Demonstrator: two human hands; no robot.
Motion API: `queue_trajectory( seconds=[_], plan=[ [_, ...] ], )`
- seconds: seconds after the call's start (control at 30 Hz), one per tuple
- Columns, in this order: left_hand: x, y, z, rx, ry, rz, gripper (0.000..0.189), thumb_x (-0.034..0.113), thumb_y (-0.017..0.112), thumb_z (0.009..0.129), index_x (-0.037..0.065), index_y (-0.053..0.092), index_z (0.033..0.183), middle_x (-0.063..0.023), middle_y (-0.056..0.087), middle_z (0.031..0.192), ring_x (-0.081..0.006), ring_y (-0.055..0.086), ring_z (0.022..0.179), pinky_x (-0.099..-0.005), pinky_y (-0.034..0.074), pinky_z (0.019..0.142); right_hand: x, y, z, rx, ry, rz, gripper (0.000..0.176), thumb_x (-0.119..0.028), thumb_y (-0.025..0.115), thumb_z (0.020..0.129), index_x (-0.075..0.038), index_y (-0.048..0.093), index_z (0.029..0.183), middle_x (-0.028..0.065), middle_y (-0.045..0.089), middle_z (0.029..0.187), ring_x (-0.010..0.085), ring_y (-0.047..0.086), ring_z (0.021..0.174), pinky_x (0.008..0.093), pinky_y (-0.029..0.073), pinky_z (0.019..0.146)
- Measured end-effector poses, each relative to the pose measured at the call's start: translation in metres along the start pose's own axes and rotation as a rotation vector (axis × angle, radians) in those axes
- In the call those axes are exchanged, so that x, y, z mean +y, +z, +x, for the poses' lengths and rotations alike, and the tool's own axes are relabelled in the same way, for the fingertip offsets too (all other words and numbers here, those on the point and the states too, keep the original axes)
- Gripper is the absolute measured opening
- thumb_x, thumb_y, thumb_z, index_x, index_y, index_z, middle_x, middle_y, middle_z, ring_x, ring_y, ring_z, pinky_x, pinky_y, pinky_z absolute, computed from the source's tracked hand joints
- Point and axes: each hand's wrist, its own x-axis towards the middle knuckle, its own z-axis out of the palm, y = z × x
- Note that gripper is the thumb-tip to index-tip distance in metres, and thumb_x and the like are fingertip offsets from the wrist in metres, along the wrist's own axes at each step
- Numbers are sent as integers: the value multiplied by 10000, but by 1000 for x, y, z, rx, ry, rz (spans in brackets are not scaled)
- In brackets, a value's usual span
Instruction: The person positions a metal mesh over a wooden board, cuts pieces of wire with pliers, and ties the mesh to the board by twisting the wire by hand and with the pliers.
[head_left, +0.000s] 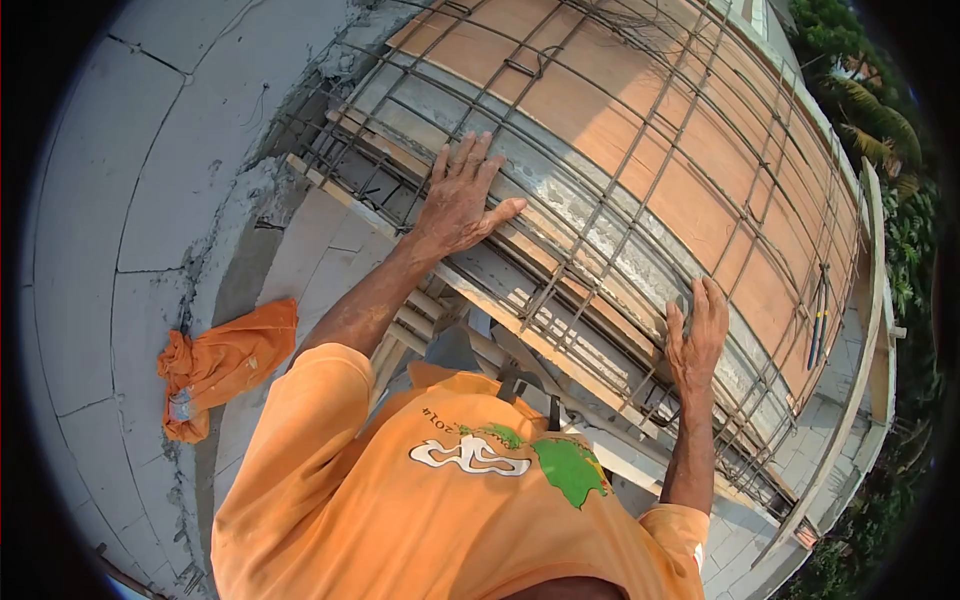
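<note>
1. The left hand (468,195) lies palm down over the lower edge of the steel bars (763,164), its fingers a little apart and its thumb spread wide toward the right hand.
2. The right hand (698,335) is farther along the same edge, well apart from the left; its fingers lie nearly together, with the thumb standing off to the side. Neither hand is clamped on anything; whether each palm presses on a bar cannot be told.
3. The steel bars cross in a wide grid above an orange-brown panel (685,220), directly in front of the person. Part of the panel is sunlit, part in shade.
4. A grey strip (560,185) runs along the near side of the panel, beneath the bars and between the two hands.
5. Pliers (820,315) with yellow on the handles lie at the far right of the grid, beyond the right hand.
6. An orange cloth (225,365) lies crumpled to the left, near the left forearm.
7. The person wears an orange shirt (430,530) with a green and white print.
8. Green trees (905,260) stand beyond the right edge.
</note>
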Motion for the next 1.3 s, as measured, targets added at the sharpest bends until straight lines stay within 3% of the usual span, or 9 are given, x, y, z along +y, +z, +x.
queue_trajectory(
  seconds=[0.2, 0.33, 0.43, 0.5, 0.63, 0.7, 0.8, 1.2, 1.3],
  plan=[
    [-6, 0, 1, 21, 50, -16, 751, 611, 544, 907, 10, 493, 1355, -256, 303, 1516, -409, 206, 1451, -598, 126, 1163, -43, 26, 8, 135, 23, -244, 320, -177, 651, 913, 3, 585, 1170, 212, 543, 1243, 384, 506, 1180, 520, 398, 1000],
    [-8, -7, 1, 18, 69, -131, 758, 590, 571, 903, 16, 456, 1385, -252, 302, 1519, -420, 207, 1449, -610, 123, 1159, -52, 36, 0, 115, 35, -65, 202, -163, 614, 944, 14, 604, 1040, 169, 583, 1023, 338, 559, 953, 475, 450, 829],
    [-26, -27, 3, 108, 32, -467, 743, 587, 540, 927, 10, 453, 1388, -294, 303, 1498, -443, 190, 1449, -630, 117, 1150, -55, 48, -6, 108, 60, -34, 177, -146, 589, 957, 13, 614, 1031, 172, 588, 1009, 335, 558, 919, 452, 456, 801],
    [-59, -54, 10, 174, 13, -334, 729, 523, 613, 906, 6, 446, 1393, -290, 339, 1476, -441, 231, 1433, -618, 155, 1142, -67, 40, 0, 102, 127, -17, 209, -169, 538, 987, 15, 621, 1040, 162, 592, 1015, 339, 545, 910, 448, 447, 798],
    [-154, -72, 45, 222, -66, -198, 752, 517, 624, 894, -10, 435, 1396, -285, 374, 1453, -429, 319, 1385, -610, 211, 1120, -67, 47, -7, 98, 219, -89, 239, -171, 517, 988, 13, 599, 1116, 166, 580, 1122, 345, 531, 1016, 476, 419, 871],
    [-191, -81, 43, 149, -105, 31, 703, 475, 623, 912, -34, 455, 1367, -260, 447, 1418, -440, 377, 1353, -519, 284, 1121, -62, 61, -8, 132, 219, -189, 294, -186, 451, 1017, -4, 573, 1213, 184, 547, 1238, 372, 498, 1145, 512, 364, 989],
    [-212, -61, 29, 53, -135, 28, 725, 563, 530, 930, -21, 481, 1357, -274, 367, 1469, -422, 332, 1384, -553, 207, 1148, -53, 69, -16, 85, 252, -227, 353, -192, 450, 1007, 6, 550, 1281, 187, 529, 1325, 376, 474, 1239, 500, 356, 1048],
    [-205, -61, 31, -53, -161, 92, 738, 578, 478, 943, -16, 472, 1382, -303, 293, 1504, -436, 264, 1414, -612, 143, 1151, -56, 64, -3, 11, 252, -284, 410, -222, 459, 995, 15, 540, 1319, 214, 512, 1361, 368, 465, 1278, 479, 338, 1076],
    [-177, -69, 45, 118, -91, 116, 711, 546, 530, 932, 12, 462, 1397, -276, 303, 1510, -427, 252, 1425, -622, 159, 1142, -61, 57, -1, 25, 254, -275, 391, -199, 494, 969, 17, 550, 1291, 211, 519, 1338, 374, 475, 1260, 479, 349, 1068]
  ],
)
